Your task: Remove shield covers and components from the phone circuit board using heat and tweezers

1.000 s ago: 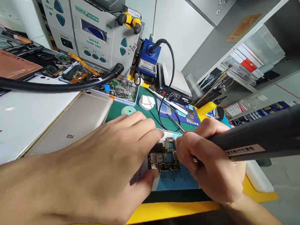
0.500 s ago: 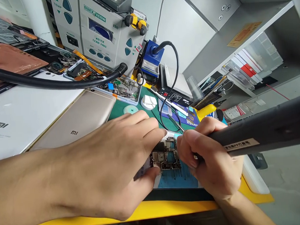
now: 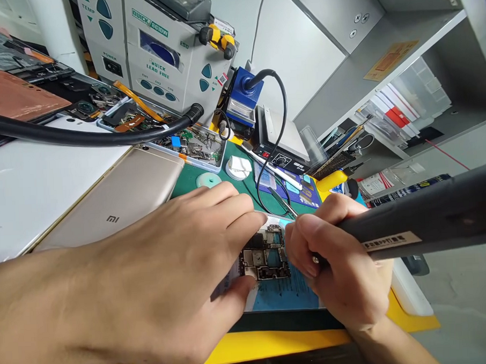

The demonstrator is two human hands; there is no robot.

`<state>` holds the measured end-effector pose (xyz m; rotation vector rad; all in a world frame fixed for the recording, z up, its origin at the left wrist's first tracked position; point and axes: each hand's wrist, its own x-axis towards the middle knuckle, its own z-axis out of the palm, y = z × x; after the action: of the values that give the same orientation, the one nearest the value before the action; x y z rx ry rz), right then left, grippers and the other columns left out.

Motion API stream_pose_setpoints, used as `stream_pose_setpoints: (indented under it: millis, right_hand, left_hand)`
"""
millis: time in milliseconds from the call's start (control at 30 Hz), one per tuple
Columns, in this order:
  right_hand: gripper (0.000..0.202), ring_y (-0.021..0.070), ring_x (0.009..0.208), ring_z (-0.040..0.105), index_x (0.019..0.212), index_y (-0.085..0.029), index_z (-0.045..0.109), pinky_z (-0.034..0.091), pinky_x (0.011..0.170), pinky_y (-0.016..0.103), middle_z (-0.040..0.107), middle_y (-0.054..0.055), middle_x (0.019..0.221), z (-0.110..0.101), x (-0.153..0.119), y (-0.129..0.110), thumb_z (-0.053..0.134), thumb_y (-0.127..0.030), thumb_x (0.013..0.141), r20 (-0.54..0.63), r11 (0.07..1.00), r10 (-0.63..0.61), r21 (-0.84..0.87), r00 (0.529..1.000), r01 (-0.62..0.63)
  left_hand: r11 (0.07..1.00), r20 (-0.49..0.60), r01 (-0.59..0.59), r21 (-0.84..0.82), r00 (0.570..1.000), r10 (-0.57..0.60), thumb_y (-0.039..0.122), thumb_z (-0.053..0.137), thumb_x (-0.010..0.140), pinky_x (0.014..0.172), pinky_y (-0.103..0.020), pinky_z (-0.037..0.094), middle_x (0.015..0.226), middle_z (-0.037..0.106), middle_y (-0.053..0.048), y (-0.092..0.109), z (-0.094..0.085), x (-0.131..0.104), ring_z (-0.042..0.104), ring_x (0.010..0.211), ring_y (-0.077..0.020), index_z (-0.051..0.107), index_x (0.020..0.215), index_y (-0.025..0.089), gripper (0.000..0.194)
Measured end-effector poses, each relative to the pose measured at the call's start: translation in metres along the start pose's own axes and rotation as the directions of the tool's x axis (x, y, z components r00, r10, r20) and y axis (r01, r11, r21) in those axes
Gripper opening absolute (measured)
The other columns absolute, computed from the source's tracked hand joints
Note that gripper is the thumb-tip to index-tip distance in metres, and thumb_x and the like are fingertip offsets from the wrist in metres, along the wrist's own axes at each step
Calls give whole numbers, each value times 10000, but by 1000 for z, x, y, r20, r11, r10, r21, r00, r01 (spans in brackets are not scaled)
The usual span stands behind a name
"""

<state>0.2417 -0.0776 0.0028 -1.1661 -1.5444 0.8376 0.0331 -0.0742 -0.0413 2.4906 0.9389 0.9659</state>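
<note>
A phone circuit board [image 3: 266, 257] lies on a blue and white mat [image 3: 282, 295] in front of me. My left hand [image 3: 182, 265] reaches over its left side, with thumb and fingers curled round its near and far edges. My right hand [image 3: 339, 266] is closed around a thick dark-grey cylindrical tool [image 3: 438, 216] with a pale label. Its body slopes up to the right, and its working end is hidden by my fingers beside the board's right edge. A slim metal tool [image 3: 282, 202] lies just beyond my right fingers.
Left of my arm lie a white phone [image 3: 45, 174] and a gold phone [image 3: 119, 203]. Behind stand a tray of parts [image 3: 222, 164], a hot-air station [image 3: 160, 51] with its black hose [image 3: 104, 137], and a small heating plate [image 3: 285, 134]. A cable loops near the board.
The whole view has shifted slightly, with most things now a little farther left. Both hands keep nearly the same place and grip at the circuit board.
</note>
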Motion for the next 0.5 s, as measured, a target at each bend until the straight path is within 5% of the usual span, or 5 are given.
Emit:
stream_pose_setpoints:
  millis: [500]
  right_hand:
    - [486, 134, 461, 341, 621, -259, 433, 293, 476, 348, 411, -47, 527, -3, -4, 0, 740, -230, 997, 15, 1000, -6, -10, 1000, 6]
  left_hand:
    - [1000, -38, 9, 17, 999, -9, 273, 657, 929, 750, -421, 509, 1075, 702, -32, -1, 4, -2, 633, 969, -229, 593, 998, 259, 95]
